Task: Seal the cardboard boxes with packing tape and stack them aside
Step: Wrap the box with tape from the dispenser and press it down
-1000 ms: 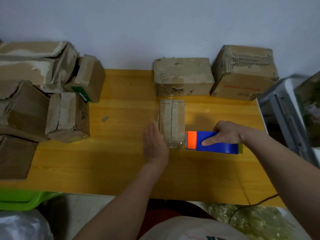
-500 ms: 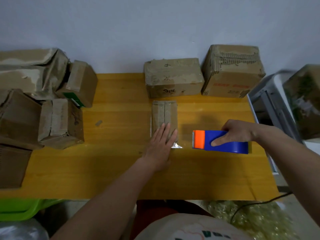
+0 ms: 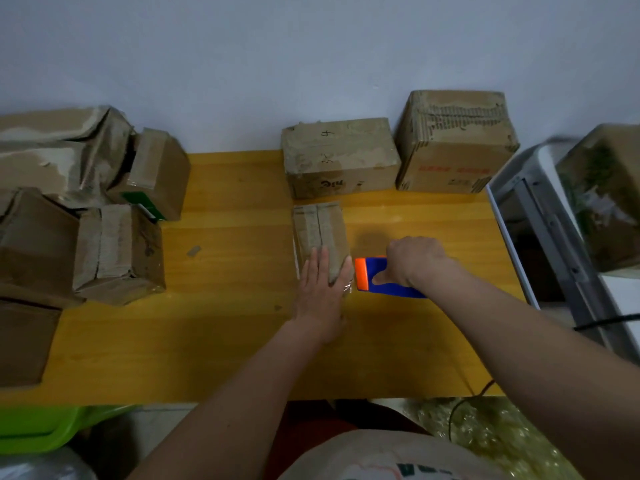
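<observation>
Far left: a pile of boxes (image 3: 83, 216) lies heaped at the left end of the table (image 3: 225, 341), several crumpled, one bearing a green label. Centre: a small box (image 3: 320, 233) lies lengthwise on the table, its top seam running away from the viewer. The left hand (image 3: 323, 292) rests flat on the near end of the small box, fingers straight and pressed together, palm down over loose clear tape at the near edge. Just right of it, the right hand (image 3: 412, 261) grips a blue dispenser (image 3: 384, 278) with an orange front, fingers curled over the top and thumb along its side; the orange end is just beside the small box. Rear: two larger boxes (image 3: 398, 154) stand side by side against the wall.
</observation>
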Tool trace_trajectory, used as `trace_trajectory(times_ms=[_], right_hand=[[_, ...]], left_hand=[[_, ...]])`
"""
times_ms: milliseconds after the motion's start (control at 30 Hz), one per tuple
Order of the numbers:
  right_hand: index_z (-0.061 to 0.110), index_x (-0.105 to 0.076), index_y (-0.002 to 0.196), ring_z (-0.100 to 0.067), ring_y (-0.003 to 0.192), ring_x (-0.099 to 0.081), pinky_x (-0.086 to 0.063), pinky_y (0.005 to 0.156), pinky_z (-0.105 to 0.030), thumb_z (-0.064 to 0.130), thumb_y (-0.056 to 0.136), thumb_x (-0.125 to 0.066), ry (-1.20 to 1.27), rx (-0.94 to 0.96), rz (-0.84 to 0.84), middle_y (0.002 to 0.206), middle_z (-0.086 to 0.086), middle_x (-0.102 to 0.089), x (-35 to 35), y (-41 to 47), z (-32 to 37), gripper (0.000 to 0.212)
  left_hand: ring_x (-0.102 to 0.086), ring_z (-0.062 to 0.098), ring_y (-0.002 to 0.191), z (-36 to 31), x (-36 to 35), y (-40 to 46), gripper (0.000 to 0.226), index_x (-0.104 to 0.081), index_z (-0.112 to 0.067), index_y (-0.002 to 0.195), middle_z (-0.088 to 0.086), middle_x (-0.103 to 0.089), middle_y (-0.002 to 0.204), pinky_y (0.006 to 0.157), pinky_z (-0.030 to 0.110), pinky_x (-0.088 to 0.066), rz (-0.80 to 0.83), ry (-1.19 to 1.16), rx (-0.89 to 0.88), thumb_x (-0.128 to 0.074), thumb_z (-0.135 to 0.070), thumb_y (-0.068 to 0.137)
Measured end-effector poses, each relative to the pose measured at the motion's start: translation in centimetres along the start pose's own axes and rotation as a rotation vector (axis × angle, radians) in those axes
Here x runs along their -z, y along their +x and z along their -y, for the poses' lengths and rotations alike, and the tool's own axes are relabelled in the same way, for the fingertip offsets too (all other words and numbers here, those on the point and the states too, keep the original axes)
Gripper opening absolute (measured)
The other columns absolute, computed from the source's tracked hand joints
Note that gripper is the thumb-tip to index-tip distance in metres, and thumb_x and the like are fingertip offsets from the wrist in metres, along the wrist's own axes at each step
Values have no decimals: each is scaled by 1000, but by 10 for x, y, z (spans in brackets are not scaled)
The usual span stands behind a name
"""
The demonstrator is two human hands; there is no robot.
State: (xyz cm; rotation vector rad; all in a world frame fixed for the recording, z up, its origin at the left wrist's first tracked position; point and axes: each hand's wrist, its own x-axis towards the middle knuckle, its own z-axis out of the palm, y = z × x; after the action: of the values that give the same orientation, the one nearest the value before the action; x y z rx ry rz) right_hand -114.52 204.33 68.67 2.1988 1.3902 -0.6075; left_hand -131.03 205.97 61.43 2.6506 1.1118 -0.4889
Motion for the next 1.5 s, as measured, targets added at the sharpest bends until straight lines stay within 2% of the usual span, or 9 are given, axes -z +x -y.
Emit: trace_trajectory(times_ms=[233, 400, 500, 667, 833, 1033, 1200, 1333, 1500], right_hand=[[21, -63, 116, -17, 115, -59, -41, 76, -26, 25, 99, -46, -226, 10, -167, 123, 2, -63, -11, 6, -3, 25], [10, -61, 108, -26, 100, -65, -43, 71, -32, 56, 92, -48, 119, -163, -265, 107, -8, -68, -46, 4, -39, 50], [4, -51, 113, -31, 101, -64, -43, 83, -38, 52, 95, -43, 246, -213, -328, 108, -14, -68, -67, 3, -40, 52], [0, -33, 131, -26, 114, -59, -35, 95, -40, 42, 100, -35, 219, -217, -207, 124, -11, -61, -107, 8, -33, 52], [3, -36, 128, -29, 122, -52, -40, 96, -39, 42, 96, -46, 281, -264, -103, 130, -13, -54, -130, 11, -36, 51], [-1, -45, 124, -35, 119, -46, -39, 97, -40, 40, 89, -61, 382, -304, -218, 126, -20, -50, -118, 7, -35, 57], [2, -61, 83, -39, 82, -56, -35, 76, -39, 11, 86, -58, 642, 147, -721, 84, -18, -59, -92, 8, 7, 11], [5, -69, 104, -31, 99, -55, -42, 91, -35, 17, 90, -46, 704, 418, -658, 103, -11, -67, -66, 12, 52, 30], [7, -61, 124, -33, 115, -49, -40, 100, -36, 9, 94, -49, 688, 384, -512, 118, -14, -64, -51, 32, 73, 33]], left_hand=[[32, 39, 140, -14, 2, -6, 120, 28, -22, 148, 25, 38, 148, 118, 45, 9, 32, -153, 190, -70, -46, 83], [28, 32, 143, 9, 25, -4, 119, 19, -19, 152, 16, 35, 153, 119, 39, 2, 187, -208, 76, -76, -28, 81], [23, 32, 145, 30, 44, 2, 105, 18, -24, 152, 12, 30, 157, 121, 44, -1, 204, -35, -25, -65, -17, 88], [25, 30, 145, 48, 61, 25, 96, 17, -28, 152, 2, 29, 158, 120, 50, 3, 107, 294, -222, -56, -10, 93], [14, 26, 149, 53, 52, 42, 100, -1, -22, 154, 6, 11, 162, 121, 49, 3, 72, 287, -290, -72, -28, 83], [-18, 32, 139, 58, 33, 23, 119, -9, -20, 151, 12, -25, 146, 119, 44, 5, -19, 5, -38, -72, -71, 64], [-7, 31, 145, 55, 24, 6, 129, 9, -15, 153, 13, -13, 154, 115, 37, 13, -57, -86, 29, -71, -69, 67], [-5, 25, 147, 68, 24, 6, 129, 8, -8, 153, 9, -9, 158, 116, 32, 14, -61, -129, -25, -73, -64, 69], [-6, 22, 147, 76, 25, 6, 122, 1, -10, 154, 7, -11, 158, 117, 30, 11, -75, -145, -77, -76, -57, 72]])
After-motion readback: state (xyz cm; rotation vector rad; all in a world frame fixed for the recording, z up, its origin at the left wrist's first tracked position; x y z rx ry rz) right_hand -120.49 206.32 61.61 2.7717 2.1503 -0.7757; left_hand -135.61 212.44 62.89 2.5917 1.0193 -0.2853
